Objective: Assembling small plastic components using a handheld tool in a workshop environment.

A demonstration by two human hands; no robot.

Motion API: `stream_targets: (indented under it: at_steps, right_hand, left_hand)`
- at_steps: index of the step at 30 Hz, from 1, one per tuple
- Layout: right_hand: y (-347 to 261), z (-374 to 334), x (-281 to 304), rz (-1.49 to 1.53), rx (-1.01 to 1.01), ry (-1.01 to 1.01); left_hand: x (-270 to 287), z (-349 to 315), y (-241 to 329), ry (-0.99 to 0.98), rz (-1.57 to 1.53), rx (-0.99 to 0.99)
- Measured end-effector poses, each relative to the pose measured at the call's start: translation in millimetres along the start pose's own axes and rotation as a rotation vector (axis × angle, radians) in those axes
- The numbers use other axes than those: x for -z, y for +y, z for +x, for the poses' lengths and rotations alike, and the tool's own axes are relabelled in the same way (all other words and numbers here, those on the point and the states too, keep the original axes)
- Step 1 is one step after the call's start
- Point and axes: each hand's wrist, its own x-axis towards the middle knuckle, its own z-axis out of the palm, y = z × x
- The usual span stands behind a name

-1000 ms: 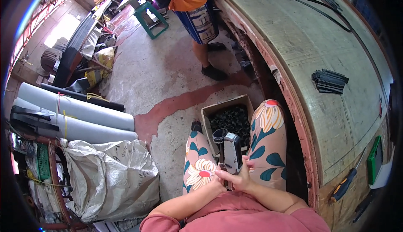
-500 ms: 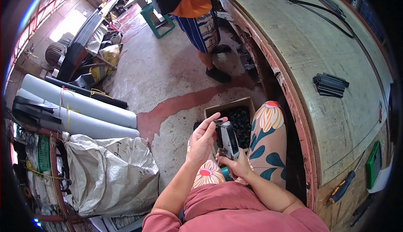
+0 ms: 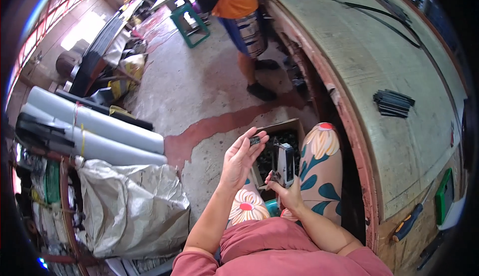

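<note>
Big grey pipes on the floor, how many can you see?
2. Both lie side by side at the left: the upper grey pipe and the lower grey pipe, just above the grey sack. More may be hidden under the clutter.

Small black part [image 3: 255, 139]: pinched at fingertips of raised left hand [image 3: 241, 157], just above the box rim. Grey-black hand tool [image 3: 285, 162]: upright, gripped low by right hand [image 3: 287, 194], at 3 o'clock of the left palm. Cardboard box [image 3: 295, 125] of black parts: on floor, 12 o'clock of knees.
</note>
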Motion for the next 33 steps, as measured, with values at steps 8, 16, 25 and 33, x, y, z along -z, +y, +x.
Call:
stream_targets:
  at_steps: [8, 16, 25, 33]
  right_hand:
    - [27, 15, 1, -0.048, -0.066, 0.26]
    - [-31, 0, -4, -0.277, -0.312, 0.211]
    - [5, 10, 4, -0.169, -0.235, 0.154]
    - [-8, 6, 1, -0.234, -0.187, 0.187]
  left_hand:
    - [-64, 27, 5, -0.048, 0.884, -0.493]
    - [-216, 83, -3, -0.596, 1.104, -0.991]
    - [-245, 97, -27, -0.581, 1.237, -0.944]
    - [-241, 86, -26, -0.643, 1.197, -0.948]
